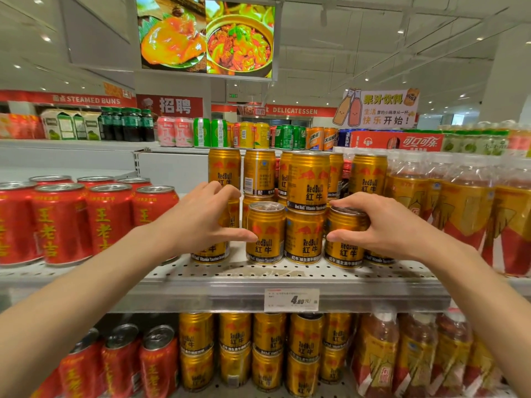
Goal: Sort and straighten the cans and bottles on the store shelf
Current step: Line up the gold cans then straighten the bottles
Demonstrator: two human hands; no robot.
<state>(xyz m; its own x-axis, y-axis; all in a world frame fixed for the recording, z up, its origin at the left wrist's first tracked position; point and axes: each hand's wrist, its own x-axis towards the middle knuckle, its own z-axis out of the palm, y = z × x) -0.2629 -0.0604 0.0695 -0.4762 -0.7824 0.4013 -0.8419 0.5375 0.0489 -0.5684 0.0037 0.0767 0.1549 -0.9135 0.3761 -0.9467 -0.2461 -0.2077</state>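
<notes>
Gold Red Bull cans stand stacked two high on the perforated middle shelf (287,272). My left hand (198,222) is spread in a wide C in front of the leftmost gold can (211,252), which it mostly hides. Its thumb tip touches the left side of a single front can (265,234), and its fingers curve above and hold nothing. My right hand (382,225) grips a lower gold can (344,251), with the fingers over its lid and the thumb on its front. A taller stacked can (309,182) stands between the two hands.
Red herbal tea cans (63,222) fill the shelf to the left. Shrink-wrapped bottles of tea (459,208) crowd the right. More gold cans (270,349) sit on the shelf below, behind a price tag (291,300). Mixed cans and bottles line the top shelf (74,145).
</notes>
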